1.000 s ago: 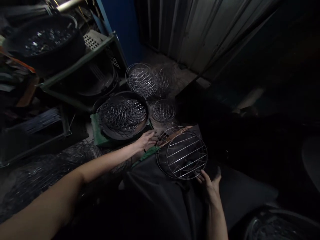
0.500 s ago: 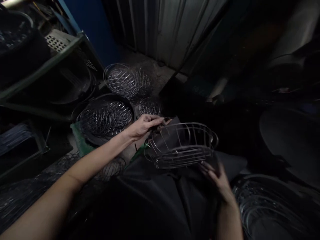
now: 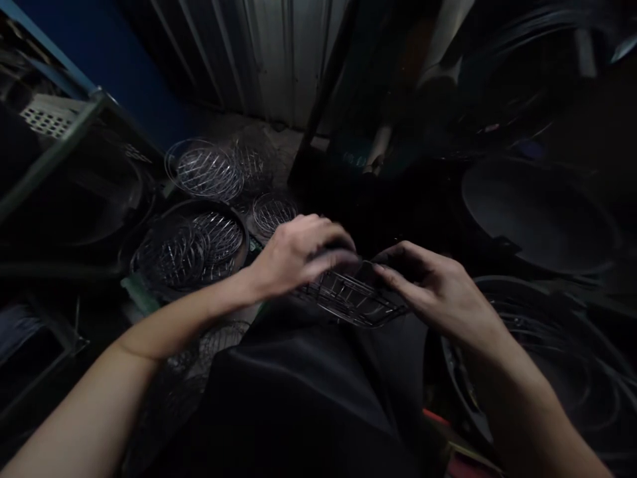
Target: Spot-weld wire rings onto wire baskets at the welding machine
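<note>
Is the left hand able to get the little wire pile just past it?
Probably yes: nothing seems to block the way between the left hand and the little wire pile, though that hand is at the wire frame.

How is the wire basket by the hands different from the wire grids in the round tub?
The wire basket is just one, held up in the right hand; the wire grids are many, piled in the round tub. The basket is close to the dark cloth, while the grids are off to the left. Both are made of thin wires.
</note>
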Tool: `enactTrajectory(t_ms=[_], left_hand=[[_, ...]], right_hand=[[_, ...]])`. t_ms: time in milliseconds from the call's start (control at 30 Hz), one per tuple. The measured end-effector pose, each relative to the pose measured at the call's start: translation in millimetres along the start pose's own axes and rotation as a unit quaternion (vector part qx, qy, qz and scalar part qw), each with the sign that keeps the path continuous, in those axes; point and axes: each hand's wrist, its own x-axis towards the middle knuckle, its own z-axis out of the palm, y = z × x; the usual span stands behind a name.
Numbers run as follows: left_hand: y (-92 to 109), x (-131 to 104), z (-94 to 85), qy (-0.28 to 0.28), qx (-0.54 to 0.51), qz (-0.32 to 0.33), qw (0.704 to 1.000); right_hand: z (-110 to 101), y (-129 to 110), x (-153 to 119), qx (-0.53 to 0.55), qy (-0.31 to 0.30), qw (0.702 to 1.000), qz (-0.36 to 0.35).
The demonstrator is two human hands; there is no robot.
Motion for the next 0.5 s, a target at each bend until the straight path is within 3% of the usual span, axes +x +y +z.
enactTrajectory(t_ms=[67, 167, 367, 500], left_hand=[[5.9, -15.6, 1.9, 0.014, 0.092, 0.076, 0.993], [11.7, -26.4, 7.4, -0.01, 0.183, 0.161, 0.97], [24.0, -32.5, 17.6, -0.005, 0.254, 0.215, 0.943], [34.7, -43.7, 27.4, 0.005, 0.295, 0.19, 0.936]], right_hand=[[3.4, -4.2, -3.6, -0.018, 0.005, 1.0, -0.001], [6.1, -12.1, -4.0, -0.033, 0.011, 0.999, -0.009], [12.5, -14.6, -11.9, -0.056, 0.018, 0.998, -0.039], [26.2, -17.1, -24.2, -0.071, 0.017, 0.994, -0.077]])
